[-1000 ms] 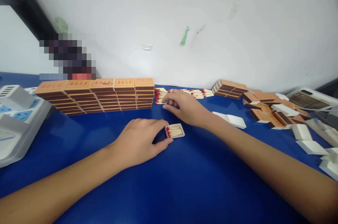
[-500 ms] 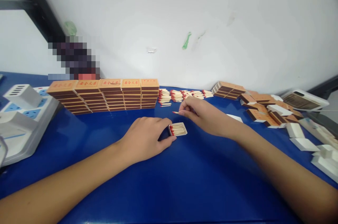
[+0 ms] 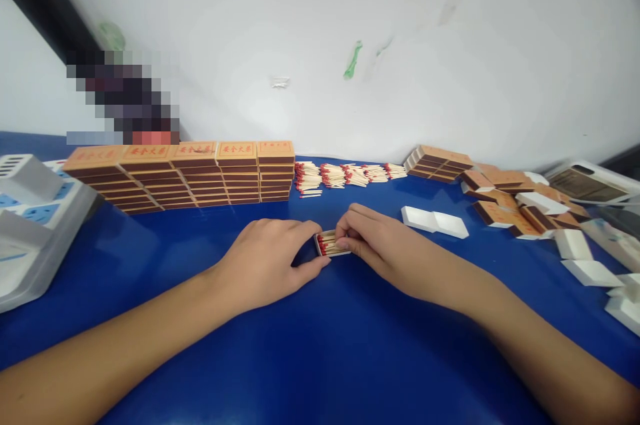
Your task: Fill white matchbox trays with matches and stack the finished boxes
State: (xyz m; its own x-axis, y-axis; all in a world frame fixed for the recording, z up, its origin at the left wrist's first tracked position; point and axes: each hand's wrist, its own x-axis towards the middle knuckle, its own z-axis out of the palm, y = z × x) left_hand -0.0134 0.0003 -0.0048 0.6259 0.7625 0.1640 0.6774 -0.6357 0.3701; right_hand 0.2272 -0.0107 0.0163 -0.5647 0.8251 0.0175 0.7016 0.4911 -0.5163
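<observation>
My left hand (image 3: 270, 265) grips a small white matchbox tray (image 3: 317, 248) at its left end, thumb in front and fingers behind. Red-headed matches (image 3: 328, 243) lie side by side in the tray, heads to the left. Over the tray's right end, my right hand (image 3: 383, 245) is closed in a pinch, its fingertips on a match among the others; the fingers hide most of it. Behind the hands, loose matches (image 3: 334, 175) lie in several small piles by the wall.
Stacked matchboxes (image 3: 195, 175) form a wall at the back left. A smaller stack (image 3: 440, 161) stands back right, near scattered matchbox sleeves (image 3: 500, 211). Two white trays (image 3: 435, 221) lie right of centre. A white power strip (image 3: 65, 238) sits at the left edge.
My right hand has come down and towards me, bringing a match from near the piles to the tray. The left hand stays on the tray. The view has shifted slightly.
</observation>
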